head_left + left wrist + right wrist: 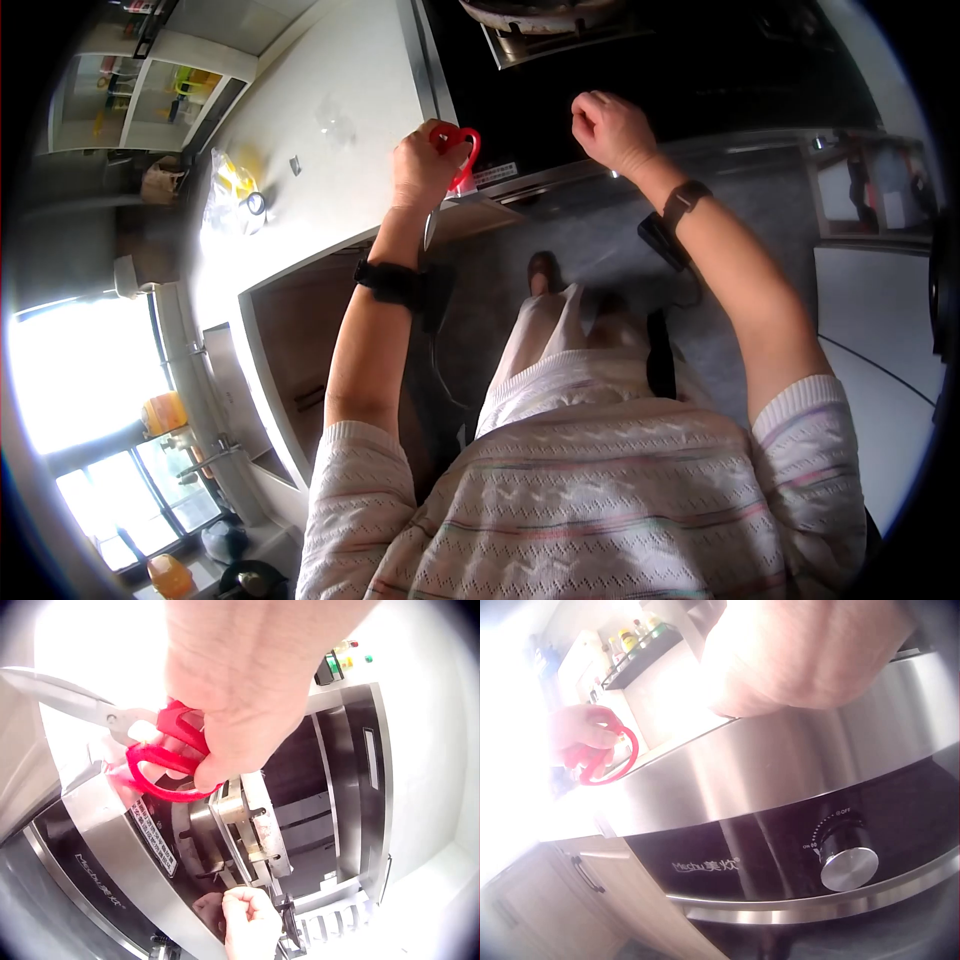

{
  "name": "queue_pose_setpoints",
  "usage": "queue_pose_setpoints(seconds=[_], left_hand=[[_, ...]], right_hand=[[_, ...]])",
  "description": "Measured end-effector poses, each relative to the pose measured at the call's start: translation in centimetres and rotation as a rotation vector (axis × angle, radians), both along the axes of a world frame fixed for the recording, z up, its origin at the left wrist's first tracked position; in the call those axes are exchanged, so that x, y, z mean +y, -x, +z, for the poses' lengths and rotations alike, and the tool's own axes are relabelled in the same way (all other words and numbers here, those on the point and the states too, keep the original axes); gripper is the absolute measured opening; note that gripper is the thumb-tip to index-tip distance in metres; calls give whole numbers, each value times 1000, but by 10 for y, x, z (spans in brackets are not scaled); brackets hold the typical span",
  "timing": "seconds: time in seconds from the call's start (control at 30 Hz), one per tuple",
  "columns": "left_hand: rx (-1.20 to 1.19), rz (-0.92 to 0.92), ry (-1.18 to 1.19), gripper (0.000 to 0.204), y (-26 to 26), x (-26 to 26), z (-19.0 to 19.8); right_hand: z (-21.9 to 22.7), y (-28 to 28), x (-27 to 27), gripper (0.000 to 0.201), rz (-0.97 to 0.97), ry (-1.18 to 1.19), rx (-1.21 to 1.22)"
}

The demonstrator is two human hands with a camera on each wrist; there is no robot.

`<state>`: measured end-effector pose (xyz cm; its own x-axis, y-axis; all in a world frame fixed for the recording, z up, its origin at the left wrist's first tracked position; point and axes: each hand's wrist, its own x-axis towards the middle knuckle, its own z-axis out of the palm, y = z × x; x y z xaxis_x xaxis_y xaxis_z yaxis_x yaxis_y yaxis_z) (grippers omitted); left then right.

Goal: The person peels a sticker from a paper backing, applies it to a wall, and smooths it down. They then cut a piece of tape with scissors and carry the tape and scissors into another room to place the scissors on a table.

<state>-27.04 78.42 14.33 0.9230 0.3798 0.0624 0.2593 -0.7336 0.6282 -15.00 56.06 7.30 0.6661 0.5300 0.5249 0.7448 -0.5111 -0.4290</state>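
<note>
My left hand (424, 172) grips a pair of scissors by its red handles (161, 756), above the seam between the white counter and the cooktop. The steel blades (64, 697) stick out from the back of the grip, toward my body. Over the front part of the black glass cooktop (720, 90) is my right hand (612, 130), its fingers curled in. Nothing shows between those fingers in the left wrist view, where the hand (253, 926) is close over the glass. In the right wrist view its underside (802, 660) is just above the steel front edge.
A round pan (545, 14) sits on the burner at the back. The white counter (340, 90) on the left carries a plastic bag with yellow contents (232, 190). A control knob (849, 868) juts from the stove front. Bottles stand on a wall rack (645, 656).
</note>
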Motion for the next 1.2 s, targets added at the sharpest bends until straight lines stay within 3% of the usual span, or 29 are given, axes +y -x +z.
queue_pose_setpoints(seconds=[0.07, 0.13, 0.23, 0.3, 0.4, 0.53, 0.6, 0.7, 0.8, 0.87, 0.97, 1.07, 1.13, 1.2], left_hand=[[60, -5, 26, 27, 2, -7, 7], [20, -83, 233, 25, 7, 1, -18], [104, -73, 428, 23, 22, -7, -3], [56, -11, 782, 21, 32, 14, -2], [15, 121, 878, 28, 45, 61, 5], [13, 192, 653, 41, 58, 127, 5], [75, 246, 508, 44, 61, 151, 0], [111, 262, 443, 50, 62, 176, -9], [140, 265, 332, 56, 63, 183, -7], [124, 242, 89, 58, 63, 185, -7], [97, 229, 4, 52, 66, 188, -15], [75, 243, -40, 45, 69, 187, -17], [56, 231, -263, 45, 70, 188, -21], [67, 227, -270, 43, 70, 189, -20]], right_hand=[[3, 1, 0, 7, 2, 11, 10], [5, 2, -1, 7, -2, 38, 36], [7, 2, 0, 8, 2, 48, 48], [6, 2, 0, 7, -1, 58, 59], [8, 2, 3, 8, 10, 15, 43], [16, 2, 7, 7, 28, 41, 66], [24, 2, 10, 6, -29, 90, 303], [38, 15, 42, 9, 28, 122, 205], [41, 23, 100, 30, 109, 215, 47], [30, 16, 136, 44, 85, 361, 81], [28, 0, 176, 55, 55, 564, 180], [28, -13, 197, 58, 12, 645, 247], [28, -15, 200, 60, 5, 707, 286], [25, -11, 196, 60, 8, 693, 256]])
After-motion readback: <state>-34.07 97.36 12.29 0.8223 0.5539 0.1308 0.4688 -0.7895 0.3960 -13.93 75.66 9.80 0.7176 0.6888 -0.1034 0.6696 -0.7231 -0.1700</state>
